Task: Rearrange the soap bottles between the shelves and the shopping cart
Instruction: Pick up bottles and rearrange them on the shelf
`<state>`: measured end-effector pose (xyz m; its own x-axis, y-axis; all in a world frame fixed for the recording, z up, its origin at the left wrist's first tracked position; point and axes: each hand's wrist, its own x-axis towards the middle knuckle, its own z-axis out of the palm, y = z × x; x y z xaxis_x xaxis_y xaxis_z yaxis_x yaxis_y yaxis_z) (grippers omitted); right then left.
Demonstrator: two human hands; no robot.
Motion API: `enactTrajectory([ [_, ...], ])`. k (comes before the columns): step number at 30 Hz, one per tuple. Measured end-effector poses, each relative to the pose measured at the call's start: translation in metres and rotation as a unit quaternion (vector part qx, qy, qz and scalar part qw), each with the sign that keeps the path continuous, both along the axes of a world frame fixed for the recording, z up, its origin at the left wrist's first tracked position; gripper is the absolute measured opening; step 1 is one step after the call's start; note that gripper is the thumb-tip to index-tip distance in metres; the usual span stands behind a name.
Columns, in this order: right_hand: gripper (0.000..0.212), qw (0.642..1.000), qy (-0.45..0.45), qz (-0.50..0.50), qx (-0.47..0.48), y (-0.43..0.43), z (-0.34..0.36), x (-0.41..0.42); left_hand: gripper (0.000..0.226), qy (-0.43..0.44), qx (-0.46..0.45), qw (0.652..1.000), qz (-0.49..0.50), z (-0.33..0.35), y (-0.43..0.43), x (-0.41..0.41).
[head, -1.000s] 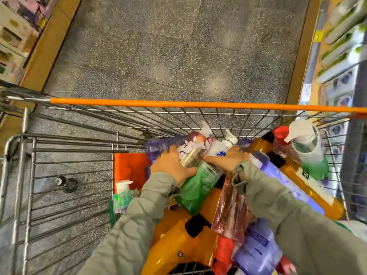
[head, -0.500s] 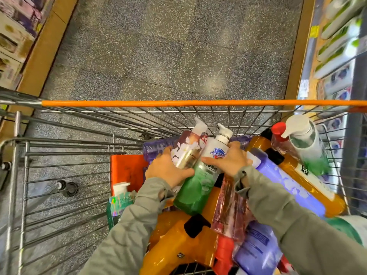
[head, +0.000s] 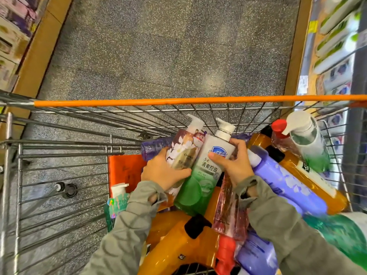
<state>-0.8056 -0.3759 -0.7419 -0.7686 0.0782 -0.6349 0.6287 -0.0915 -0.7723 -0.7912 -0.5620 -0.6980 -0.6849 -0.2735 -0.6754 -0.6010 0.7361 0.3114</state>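
A wire shopping cart [head: 59, 175] with an orange front bar holds several soap bottles. My left hand [head: 161, 171] grips a maroon pump bottle with white flowers and a gold label [head: 185, 149]. My right hand [head: 234, 163] grips a white-and-green pump bottle with a blue logo [head: 204, 175]. Both bottles are tilted, pump heads pointing away from me, raised above the pile. Under them lie orange jugs [head: 178, 243], a clear pink bottle [head: 228, 215], purple bottles [head: 282, 179] and a purple one [head: 153, 149] behind my left hand.
A green-and-white pump bottle [head: 305, 139] and a red-capped bottle [head: 279, 128] stand at the cart's right side. An orange panel [head: 125, 171] and a small colourful bottle [head: 117, 203] sit left of the pile. Shelves [head: 337, 42] line the right, boxes [head: 12, 32] the left; speckled floor lies ahead.
Both hands have lifted their two bottles up and slightly away from me, out of the pile. The cart's other bottles stay put.
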Motion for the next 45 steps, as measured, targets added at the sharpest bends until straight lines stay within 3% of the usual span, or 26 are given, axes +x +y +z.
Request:
enactTrajectory([
  [4,0.062,0.996,0.001,-0.022,-0.089,-0.002,0.002,0.008,0.074,0.022,0.024,0.999,0.005,0.000,-0.001,0.002],
  [8,0.060,0.994,0.049,-0.015,-0.092,-0.001,0.010,0.012,0.054,0.038,0.054,0.998,0.022,0.004,-0.001,0.006],
  [12,0.061,0.990,0.108,0.006,-0.089,0.001,0.031,0.012,0.051,0.070,0.080,0.993,0.056,0.014,0.001,0.013],
  [20,0.066,0.979,0.167,-0.045,-0.103,0.032,0.099,0.035,0.029,0.100,0.143,0.981,0.087,0.050,0.010,0.023],
  [22,0.064,0.980,0.168,-0.039,-0.103,0.035,0.106,0.044,0.035,0.073,0.159,0.980,0.098,0.053,0.015,0.022],
  [26,0.066,0.979,0.184,-0.027,-0.090,0.052,0.120,0.063,0.087,0.045,0.148,0.987,0.029,0.064,0.040,0.034],
  [32,0.058,0.977,0.198,-0.025,-0.070,0.078,0.136,0.095,0.067,0.069,0.179,0.980,0.056,0.065,0.066,0.076],
  [37,0.056,0.976,0.205,-0.039,-0.056,0.096,0.155,0.113,0.090,0.123,0.217,0.967,0.058,0.076,0.076,0.095],
  [40,0.055,0.970,0.231,-0.042,-0.057,0.106,0.173,0.121,0.078,0.158,0.233,0.958,0.055,0.096,0.085,0.103],
  [43,0.064,0.963,0.258,-0.045,-0.064,0.116,0.193,0.131,0.041,0.198,0.240,0.950,0.029,0.120,0.096,0.108],
  [45,0.065,0.956,0.283,-0.043,-0.059,0.125,0.207,0.138,0.038,0.236,0.246,0.940,0.013,0.137,0.107,0.112],
])
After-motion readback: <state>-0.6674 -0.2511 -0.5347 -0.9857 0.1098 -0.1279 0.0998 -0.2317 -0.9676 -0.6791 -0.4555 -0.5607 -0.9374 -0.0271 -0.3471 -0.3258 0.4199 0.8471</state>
